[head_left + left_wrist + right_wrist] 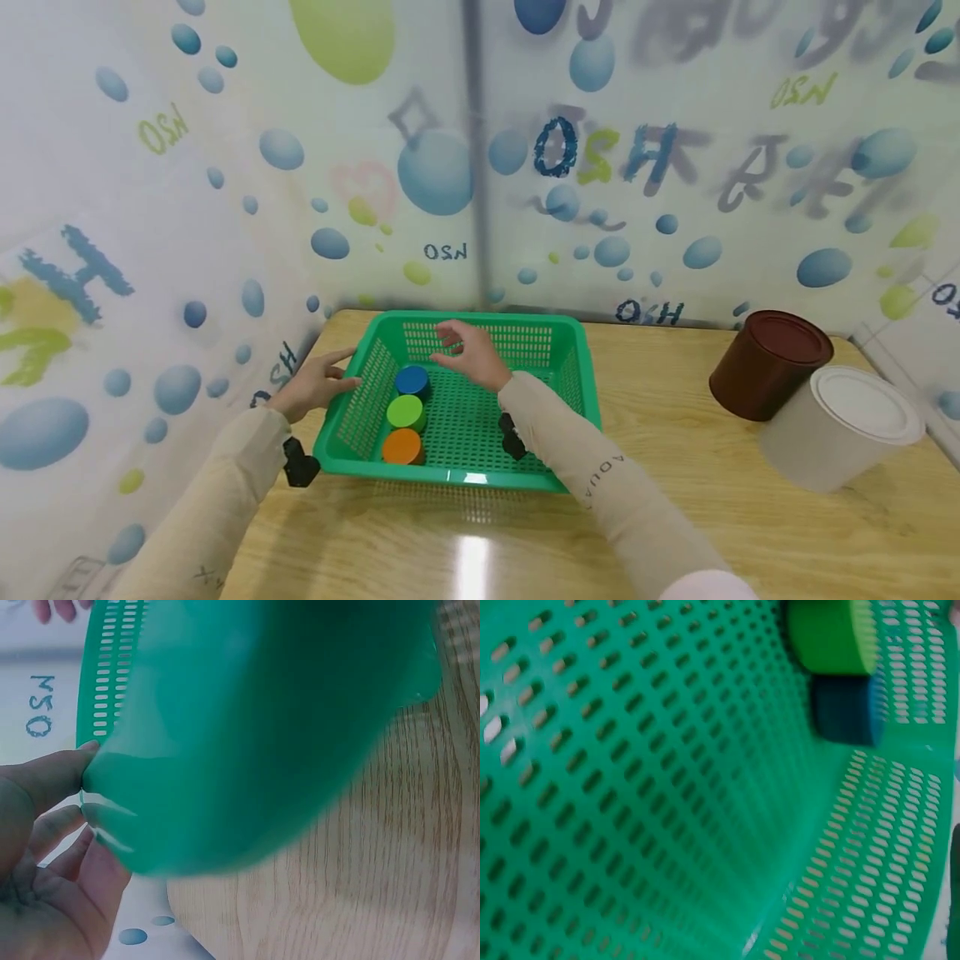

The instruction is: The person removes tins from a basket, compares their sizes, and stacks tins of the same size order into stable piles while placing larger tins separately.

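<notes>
A green plastic basket (457, 477) with slotted walls stands on the wooden table. Along its left side sit three short cylinders in a row: blue (412, 381), light green (406, 414) and orange (403, 447). My left hand (318, 385) holds the basket's left rim, thumb and fingertips against the edge in the left wrist view. Over the basket's interior hovers my right hand (472, 354), fingers loosely curved with nothing between them. The right forearm covers part of the basket's right half. In the right wrist view the green cylinder (829, 637) and blue cylinder (847, 711) appear.
To the right on the table (660, 467) stand a dark brown lidded can (768, 367) and a white lidded can (840, 429), close together. Walls with printed bubbles and lettering (600, 150) border the table at the back and left.
</notes>
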Demonstrator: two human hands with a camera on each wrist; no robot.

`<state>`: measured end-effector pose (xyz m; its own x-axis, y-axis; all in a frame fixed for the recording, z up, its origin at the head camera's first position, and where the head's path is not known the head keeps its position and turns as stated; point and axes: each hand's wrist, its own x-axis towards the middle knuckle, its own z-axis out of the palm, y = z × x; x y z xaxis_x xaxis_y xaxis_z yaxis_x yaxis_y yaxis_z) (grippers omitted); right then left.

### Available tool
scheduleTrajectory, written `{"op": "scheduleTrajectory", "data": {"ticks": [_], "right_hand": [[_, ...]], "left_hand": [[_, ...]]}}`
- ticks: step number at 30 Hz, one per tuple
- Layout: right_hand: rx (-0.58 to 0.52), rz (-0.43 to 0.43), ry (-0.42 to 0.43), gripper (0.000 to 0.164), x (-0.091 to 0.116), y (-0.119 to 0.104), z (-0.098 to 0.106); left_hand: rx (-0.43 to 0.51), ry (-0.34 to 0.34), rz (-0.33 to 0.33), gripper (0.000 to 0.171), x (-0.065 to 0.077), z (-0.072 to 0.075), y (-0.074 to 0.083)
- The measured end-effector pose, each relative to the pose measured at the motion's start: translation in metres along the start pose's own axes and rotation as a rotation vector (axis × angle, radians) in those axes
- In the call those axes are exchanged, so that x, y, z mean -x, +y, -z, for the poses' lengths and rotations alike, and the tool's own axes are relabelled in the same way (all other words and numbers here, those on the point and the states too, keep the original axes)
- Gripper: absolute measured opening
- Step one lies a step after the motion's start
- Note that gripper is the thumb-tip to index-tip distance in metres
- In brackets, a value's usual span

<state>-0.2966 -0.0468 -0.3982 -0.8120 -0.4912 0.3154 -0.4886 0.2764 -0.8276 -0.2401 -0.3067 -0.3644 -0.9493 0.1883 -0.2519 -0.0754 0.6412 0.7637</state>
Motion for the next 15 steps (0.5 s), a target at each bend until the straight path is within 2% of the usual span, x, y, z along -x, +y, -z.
{"op": "scheduleTrajectory", "data": {"ticks": [5, 15], "right_hand": [[0.017, -0.042, -0.095, 0.047, 0.001, 0.005, -0.015], [0.094, -0.179, -0.220, 0.057, 0.001, 0.013, -0.031]], "left_hand": [[0.011, 0.000, 0.012, 0.064, 0.000, 0.000, 0.003], [0.007, 0.015, 0.030, 0.064, 0.002, 0.000, 0.000]]}}
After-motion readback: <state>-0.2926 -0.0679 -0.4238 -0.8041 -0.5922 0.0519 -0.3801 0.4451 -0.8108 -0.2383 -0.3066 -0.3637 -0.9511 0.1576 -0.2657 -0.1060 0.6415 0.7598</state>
